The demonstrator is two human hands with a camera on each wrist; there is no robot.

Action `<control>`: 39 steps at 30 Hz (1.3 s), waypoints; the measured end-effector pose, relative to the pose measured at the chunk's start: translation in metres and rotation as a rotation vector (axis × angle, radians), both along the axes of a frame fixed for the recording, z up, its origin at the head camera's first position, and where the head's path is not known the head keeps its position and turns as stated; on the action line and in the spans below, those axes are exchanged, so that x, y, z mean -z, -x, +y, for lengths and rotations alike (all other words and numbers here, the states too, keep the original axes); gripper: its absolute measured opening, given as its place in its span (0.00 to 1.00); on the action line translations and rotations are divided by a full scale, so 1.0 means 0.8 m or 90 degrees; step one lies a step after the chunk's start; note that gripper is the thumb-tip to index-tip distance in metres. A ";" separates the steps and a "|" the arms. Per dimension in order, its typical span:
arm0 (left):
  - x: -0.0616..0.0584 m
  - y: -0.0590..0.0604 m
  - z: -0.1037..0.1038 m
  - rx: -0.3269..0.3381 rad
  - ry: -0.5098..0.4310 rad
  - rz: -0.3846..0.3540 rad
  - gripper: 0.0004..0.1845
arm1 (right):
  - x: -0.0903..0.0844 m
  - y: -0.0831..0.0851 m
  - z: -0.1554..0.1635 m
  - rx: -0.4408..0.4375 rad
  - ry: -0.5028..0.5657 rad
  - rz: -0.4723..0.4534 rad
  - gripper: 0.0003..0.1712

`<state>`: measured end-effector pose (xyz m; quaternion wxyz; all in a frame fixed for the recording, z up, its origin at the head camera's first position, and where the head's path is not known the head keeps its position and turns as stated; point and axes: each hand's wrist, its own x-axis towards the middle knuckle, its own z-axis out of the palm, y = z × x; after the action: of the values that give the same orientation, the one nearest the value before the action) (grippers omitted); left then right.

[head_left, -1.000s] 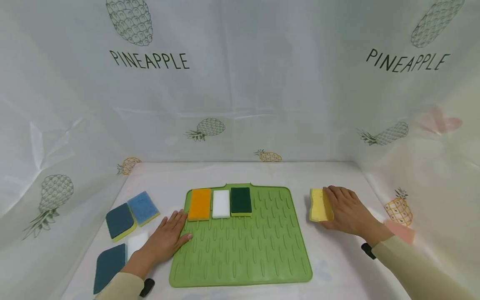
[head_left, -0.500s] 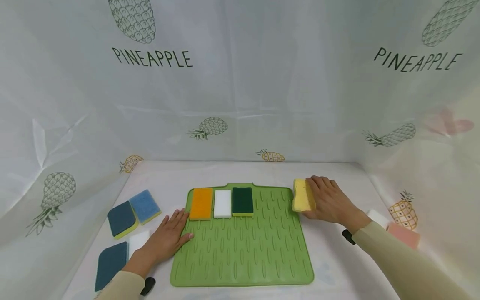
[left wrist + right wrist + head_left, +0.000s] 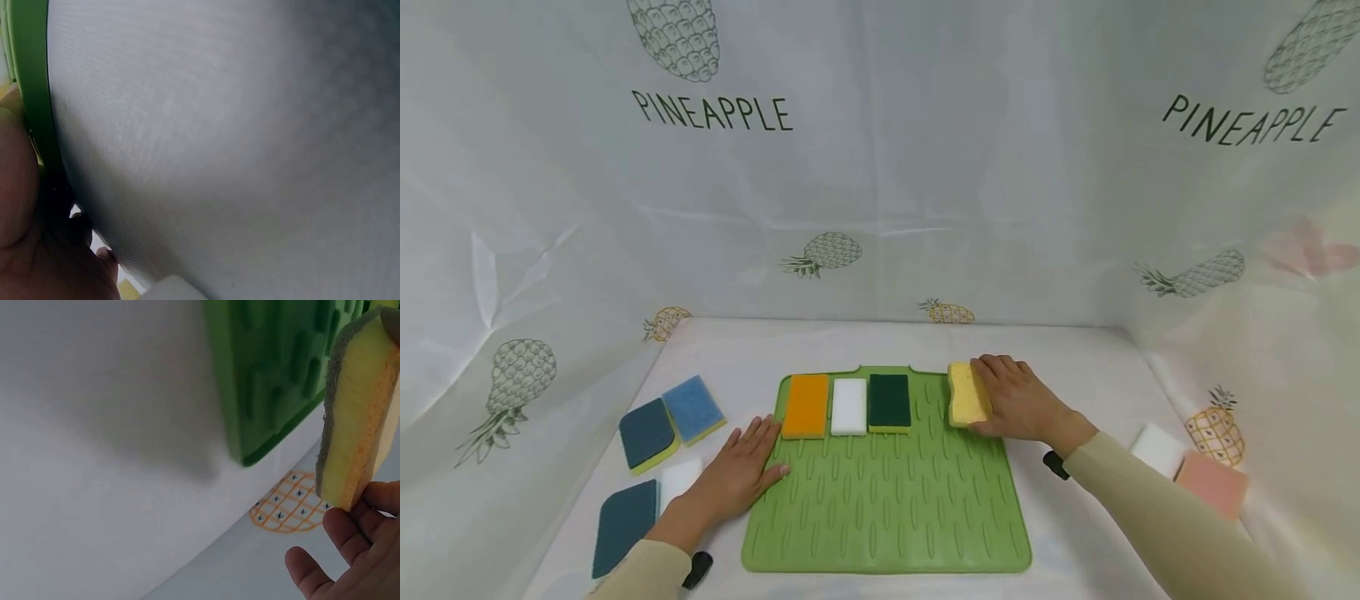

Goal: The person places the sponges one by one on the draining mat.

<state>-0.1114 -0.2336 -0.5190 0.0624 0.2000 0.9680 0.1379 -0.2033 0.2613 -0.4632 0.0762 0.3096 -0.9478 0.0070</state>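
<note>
A yellow sponge (image 3: 967, 396) with a grey scouring layer is gripped along its right side by my right hand (image 3: 1022, 404). In the right wrist view the sponge (image 3: 353, 419) is held up off the surface, beside the green ridged mat (image 3: 225, 394). The head view has it over the mat's far right part. My left hand (image 3: 739, 467) lies with extended fingers on the left edge of the mat (image 3: 887, 512). Along the mat's far side lie an orange sponge (image 3: 806, 407), a white block (image 3: 848, 407) and a dark green scouring sponge (image 3: 890, 402).
Left of the mat lie a light blue sponge (image 3: 692, 407), two dark blue sponges (image 3: 649, 435) and a white block (image 3: 679, 483), partly behind my left arm. At the right are another white block (image 3: 1157, 450) and a pink piece (image 3: 1213, 482). A pineapple-print curtain (image 3: 985, 167) surrounds the table.
My right hand has carried the yellow sponge leftward from the table at the right to above the mat. The left hand stays on the mat's edge; the view has shifted slightly.
</note>
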 end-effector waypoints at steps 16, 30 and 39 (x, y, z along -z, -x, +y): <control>-0.003 0.000 0.002 0.001 0.007 -0.002 0.43 | 0.009 0.015 -0.052 -0.021 -0.009 -0.079 0.60; -0.002 -0.001 0.000 -0.001 0.001 -0.004 0.43 | 0.014 0.015 -0.063 -0.019 -0.029 -0.099 0.60; 0.000 0.000 0.000 0.001 0.004 0.003 0.43 | 0.018 0.017 -0.067 -0.011 -0.034 -0.112 0.60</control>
<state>-0.1111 -0.2338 -0.5191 0.0611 0.2009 0.9684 0.1347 -0.2166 0.2074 -0.4774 -0.0158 0.3180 -0.9479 0.0093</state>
